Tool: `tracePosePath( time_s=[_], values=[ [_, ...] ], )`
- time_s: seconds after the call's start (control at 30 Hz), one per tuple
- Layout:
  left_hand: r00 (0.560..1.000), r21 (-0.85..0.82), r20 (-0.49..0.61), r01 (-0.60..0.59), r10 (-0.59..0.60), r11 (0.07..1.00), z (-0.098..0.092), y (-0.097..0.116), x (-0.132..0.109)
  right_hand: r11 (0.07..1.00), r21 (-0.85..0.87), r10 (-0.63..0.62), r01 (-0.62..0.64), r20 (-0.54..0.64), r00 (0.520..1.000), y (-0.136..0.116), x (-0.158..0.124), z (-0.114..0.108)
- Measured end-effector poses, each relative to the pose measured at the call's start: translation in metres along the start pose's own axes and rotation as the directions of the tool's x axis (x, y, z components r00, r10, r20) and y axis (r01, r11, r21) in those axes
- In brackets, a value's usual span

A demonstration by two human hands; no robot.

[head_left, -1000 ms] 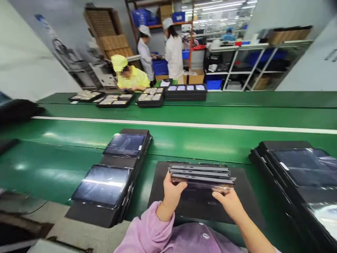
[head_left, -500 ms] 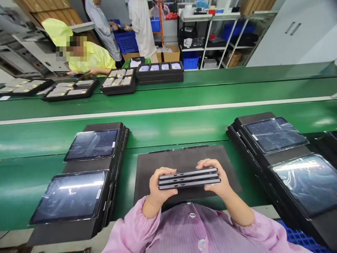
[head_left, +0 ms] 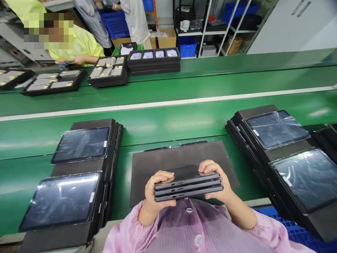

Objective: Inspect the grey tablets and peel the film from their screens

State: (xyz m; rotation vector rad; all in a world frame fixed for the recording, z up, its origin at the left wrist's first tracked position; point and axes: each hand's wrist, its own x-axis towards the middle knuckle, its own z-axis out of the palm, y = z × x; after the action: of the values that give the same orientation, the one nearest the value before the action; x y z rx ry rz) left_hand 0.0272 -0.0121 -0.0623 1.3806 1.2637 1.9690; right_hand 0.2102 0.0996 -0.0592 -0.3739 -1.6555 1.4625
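Note:
Between my two hands is a stack of three dark tablets [head_left: 188,186], edges facing me, held above a dark foam mat [head_left: 158,161]. My left hand [head_left: 155,189] grips the left end, fingers on top and thumb underneath. On the right end my right hand [head_left: 217,179] is closed the same way. The top tablet's glossy face shows a little behind the front edges. To the left, film-covered tablets [head_left: 63,196] lie on a pile of black foam trays [head_left: 107,168]. More such tablets [head_left: 305,179] rest on a similar pile at the right.
A green bench [head_left: 168,123] runs across, with a white strip [head_left: 195,101] along it. Beyond sit black trays of small grey parts [head_left: 107,72], and a co-worker in yellow [head_left: 79,42]. A blue crate [head_left: 295,225] is at my lower right. Shelves [head_left: 202,31] stand behind.
The tablet stack has come slightly lower and closer to me, tilted so more of its top face shows. Both hands keep their hold. The camera view has dipped.

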Motion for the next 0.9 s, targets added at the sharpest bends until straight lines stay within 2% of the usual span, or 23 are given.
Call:
tracePosePath(
  time_s=[0.17, 0.37, 0.57, 0.67, 0.73, 0.8, 0.83, 0.9],
  values=[
    [0.999, 0.020, -0.002, -0.039, 0.039, 0.999, -0.002, -0.004, 0.004, 0.998, -0.027, -0.050, 0.051, 0.022, 0.998, 0.002, 0.006, -0.001],
    [0.998, 0.044, -0.001, -0.064, 0.064, 0.997, -0.002, -0.003, 0.007, 0.997, -0.056, -0.050, 0.051, 0.017, 0.999, 0.002, 0.006, -0.001],
    [1.000, 0.059, -0.007, 0.008, -0.008, 0.998, 0.002, 0.003, 0.002, 0.999, -0.052, 0.007, -0.006, 0.010, 1.000, -0.005, 0.001, -0.005],
    [0.999, 0.036, -0.016, 0.029, -0.029, 0.999, 0.003, 0.000, -0.004, 0.996, -0.048, 0.080, -0.078, 0.037, 0.996, 0.005, -0.003, -0.016],
    [0.989, 0.016, -0.051, 0.142, -0.141, 0.990, 0.002, -0.006, -0.008, 0.972, -0.078, 0.229, -0.220, 0.135, 0.964, 0.021, -0.006, -0.025],
    [0.944, 0.007, -0.112, 0.311, -0.309, 0.950, 0.000, -0.015, -0.011, 0.919, -0.176, 0.385, -0.353, 0.202, 0.901, 0.037, -0.009, -0.031],
    [0.913, 0.007, -0.151, 0.384, -0.379, 0.923, -0.001, -0.021, -0.010, 0.892, -0.229, 0.436, -0.391, 0.199, 0.878, 0.044, -0.010, -0.032],
    [0.857, 0.016, -0.243, 0.471, -0.454, 0.882, -0.002, -0.035, -0.004, 0.841, -0.341, 0.487, -0.420, 0.138, 0.862, 0.048, -0.011, -0.030]
  ],
)
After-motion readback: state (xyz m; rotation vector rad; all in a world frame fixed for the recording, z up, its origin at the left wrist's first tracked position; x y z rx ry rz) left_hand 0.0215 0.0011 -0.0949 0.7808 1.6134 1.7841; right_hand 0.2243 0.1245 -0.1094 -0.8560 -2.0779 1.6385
